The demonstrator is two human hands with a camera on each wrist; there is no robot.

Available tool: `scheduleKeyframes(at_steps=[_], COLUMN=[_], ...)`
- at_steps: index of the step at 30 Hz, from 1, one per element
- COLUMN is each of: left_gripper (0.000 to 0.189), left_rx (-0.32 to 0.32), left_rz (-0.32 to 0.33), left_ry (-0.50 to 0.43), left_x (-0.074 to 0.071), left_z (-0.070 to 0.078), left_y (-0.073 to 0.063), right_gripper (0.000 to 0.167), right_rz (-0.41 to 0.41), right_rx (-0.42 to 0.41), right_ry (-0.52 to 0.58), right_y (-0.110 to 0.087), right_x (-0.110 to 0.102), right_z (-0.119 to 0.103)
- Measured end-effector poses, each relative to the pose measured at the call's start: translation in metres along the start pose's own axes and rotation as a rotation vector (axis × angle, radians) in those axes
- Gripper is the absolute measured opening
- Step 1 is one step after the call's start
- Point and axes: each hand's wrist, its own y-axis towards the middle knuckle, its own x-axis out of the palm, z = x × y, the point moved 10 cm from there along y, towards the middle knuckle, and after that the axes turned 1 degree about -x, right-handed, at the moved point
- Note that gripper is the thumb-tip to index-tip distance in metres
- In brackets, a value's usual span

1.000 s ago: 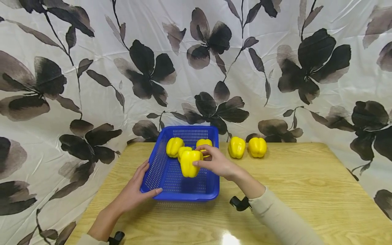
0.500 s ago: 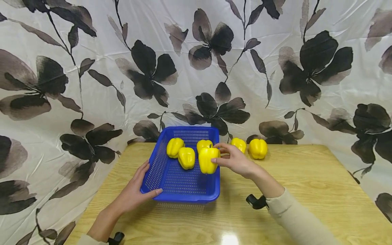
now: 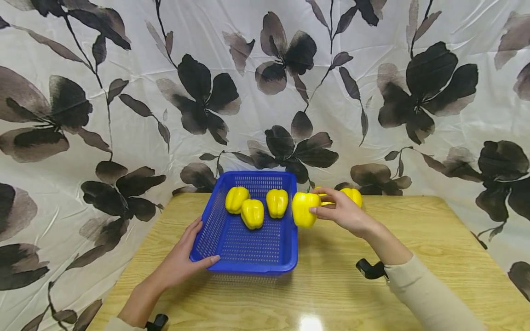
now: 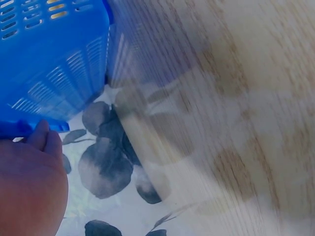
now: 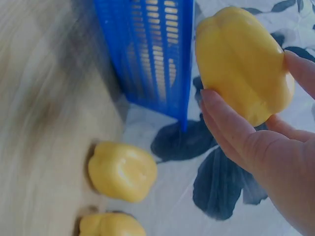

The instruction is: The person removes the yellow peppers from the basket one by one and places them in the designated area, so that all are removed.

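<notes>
A yellow bell pepper point(image 3: 306, 209) hangs in the air just past the basket's right rim, pinched between the thumb and fingers of my right hand point(image 3: 345, 212). The right wrist view shows the same bell pepper point(image 5: 243, 64) close up, held at its sides. My left hand point(image 3: 181, 252) grips the near left corner of the blue plastic basket point(image 3: 252, 265), thumb on the front rim, fingers along the left side. Inside the basket lie three yellow bell peppers: one at left point(image 3: 237, 200), one in the middle point(image 3: 252, 214), one at right point(image 3: 277, 203).
On the table point(image 3: 372, 239), behind my right hand, two more bell peppers stand to the right of the basket, partly hidden in the head view; the right wrist view shows one bell pepper point(image 5: 123, 171) and another bell pepper point(image 5: 112, 225). A floral cloth point(image 3: 256, 115) hangs behind.
My right hand has carried its bell pepper rightward, from above the basket to beyond its right rim. The peppers inside are now uncovered. My left hand has stayed on the basket.
</notes>
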Motion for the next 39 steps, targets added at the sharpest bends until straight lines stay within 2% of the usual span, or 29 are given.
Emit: scheduleKeyframes(at_steps=[11, 21, 31, 39], left_gripper=[0.108, 0.108, 0.108, 0.108], left_rx=[0.000, 0.003, -0.008, -0.002], left_rz=[-0.010, -0.009, -0.018, -0.014], left_ry=[-0.003, 0.008, 0.005, -0.001], left_x=[0.001, 0.000, 0.002, 0.000], left_z=[-0.002, -0.002, -0.002, -0.001], left_y=[0.000, 0.001, -0.002, -0.001], right_gripper=[0.056, 0.056, 0.061, 0.065], right_rz=[0.014, 0.067, 0.084, 0.084], right_rx=[-0.035, 0.009, 0.054, 0.077], right_ry=[-0.029, -0.039, -0.081, -0.095], right_y=[-0.009, -0.025, -0.034, -0.040], right_x=[-0.033, -0.071, -0.105, -0.120], right_z=[0.010, 0.026, 0.055, 0.066])
